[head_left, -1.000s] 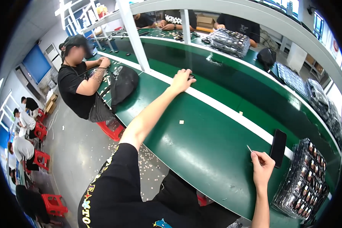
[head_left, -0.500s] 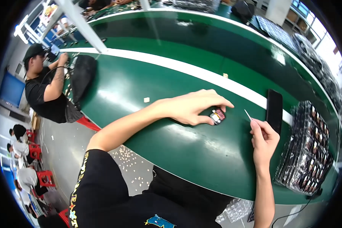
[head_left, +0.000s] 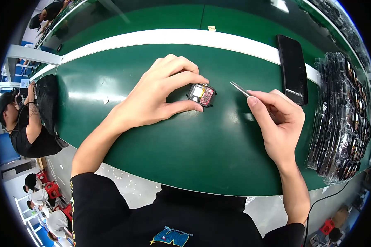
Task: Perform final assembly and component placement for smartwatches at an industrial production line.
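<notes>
Between the thumb and fingers of my left hand (head_left: 158,90) is a small black-framed electronic module (head_left: 202,95). It is open-topped, showing a red circuit board, a whitish block and a strip of yellow. It rests on the green tabletop (head_left: 181,140), pinched by its edges. To the right, my right hand (head_left: 278,121) grips a pair of metal tweezers (head_left: 240,88) with thumb and fingers. The tweezer tips point toward the module from a short distance and do not touch it.
A black phone (head_left: 292,66) lies at the back right, across the white strip (head_left: 152,36). Stacked clear plastic trays (head_left: 338,119) holding dark parts stand beyond my right hand. A co-worker (head_left: 24,123) sits at the far left beside a black bag (head_left: 48,101).
My view has turned and come closer to the tabletop. The module's open face now shows more plainly under my left hand, and the tweezers point more to the left toward it.
</notes>
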Motion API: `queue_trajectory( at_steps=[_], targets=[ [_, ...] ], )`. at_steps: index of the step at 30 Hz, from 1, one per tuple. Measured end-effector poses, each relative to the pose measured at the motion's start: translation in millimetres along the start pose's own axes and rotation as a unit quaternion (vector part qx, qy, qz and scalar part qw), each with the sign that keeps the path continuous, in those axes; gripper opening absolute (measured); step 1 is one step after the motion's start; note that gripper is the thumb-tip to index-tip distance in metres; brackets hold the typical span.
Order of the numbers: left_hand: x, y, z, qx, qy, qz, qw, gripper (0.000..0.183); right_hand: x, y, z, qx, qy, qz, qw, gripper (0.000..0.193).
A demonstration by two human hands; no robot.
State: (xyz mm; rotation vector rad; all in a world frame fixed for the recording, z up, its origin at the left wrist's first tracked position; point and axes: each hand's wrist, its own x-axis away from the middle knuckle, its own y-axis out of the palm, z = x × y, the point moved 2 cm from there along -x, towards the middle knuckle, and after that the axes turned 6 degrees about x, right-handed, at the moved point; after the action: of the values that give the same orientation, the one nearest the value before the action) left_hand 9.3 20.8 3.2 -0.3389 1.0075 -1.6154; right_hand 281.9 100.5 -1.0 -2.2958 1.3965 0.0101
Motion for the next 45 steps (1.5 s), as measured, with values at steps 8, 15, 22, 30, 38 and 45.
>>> queue_trajectory(
  at_steps=[8, 15, 22, 30, 38, 45],
  targets=[
    [-0.5, 2.4, 9.5, 0.041, -0.018, -0.039, 0.998, 0.059, 4.1, 13.0, -4.8, 0.034, -0.049, -0.047, 0.997, 0.009],
    [-1.4, 3.5, -0.9, 0.061, -0.006, -0.046, 0.997, 0.067, -3.0, 21.0, -6.0, 0.104, -0.117, -0.069, 0.985, 0.014],
    [-2.2, 4.4, -1.0, 0.051, 0.004, -0.036, 0.998, 0.068, -3.1, 23.0, -4.6, 0.118, -0.122, -0.073, 0.983, 0.015],
    [-1.3, 3.8, 1.3, 0.063, -0.048, -0.021, 0.997, 0.067, -0.2, 17.3, -10.8, 0.155, -0.139, -0.059, 0.976, 0.024],
    [0.5, 2.9, 0.0, 0.056, -0.038, -0.02, 0.998, 0.063, 0.7, 23.6, -9.0, 0.188, -0.207, -0.047, 0.959, 0.027],
    [-1.0, -4.6, -8.5, 0.101, -0.045, -0.056, 0.992, 0.066, -0.3, 23.9, -10.4, 0.133, -0.149, -0.073, 0.977, 0.019]
  ],
)
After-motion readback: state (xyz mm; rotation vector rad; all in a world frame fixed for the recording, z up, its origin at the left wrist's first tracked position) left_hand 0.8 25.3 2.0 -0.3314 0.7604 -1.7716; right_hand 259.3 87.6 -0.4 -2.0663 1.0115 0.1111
